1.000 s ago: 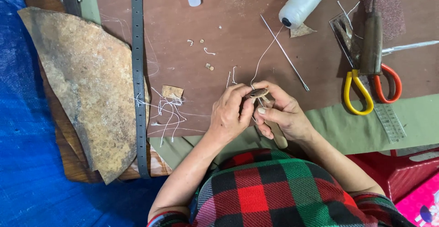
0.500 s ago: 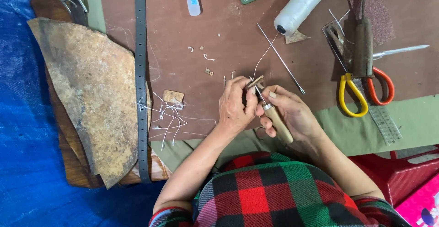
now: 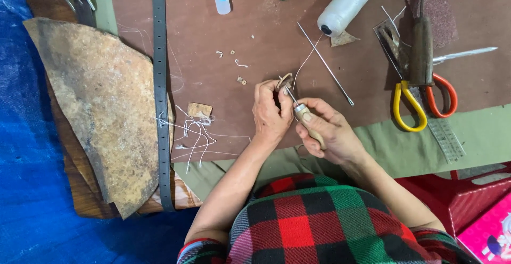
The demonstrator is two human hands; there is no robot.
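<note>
My left hand (image 3: pixel 271 109) pinches a small brown leather piece (image 3: pixel 285 79) just above the brown work mat (image 3: pixel 255 35). In my right hand (image 3: pixel 327 131) is a wooden-handled awl (image 3: pixel 304 116), its metal tip touching the leather piece. A white thread (image 3: pixel 306 62) runs from the piece up to a white thread spool (image 3: pixel 348 3) lying on the mat. A long thin metal rod (image 3: pixel 326 64) lies just right of my hands.
Scissors with a yellow and an orange handle (image 3: pixel 423 96) lie at the right beside a ruler (image 3: pixel 444 133). A dark punched leather strap (image 3: pixel 161 93) and a large tan hide (image 3: pixel 101 104) lie at the left. Loose white threads (image 3: pixel 194 133) sit near a small leather scrap (image 3: pixel 199 109).
Both hands have shifted slightly up the mat. The awl's wooden handle now shows in my right hand, with its tip brought to the leather piece.
</note>
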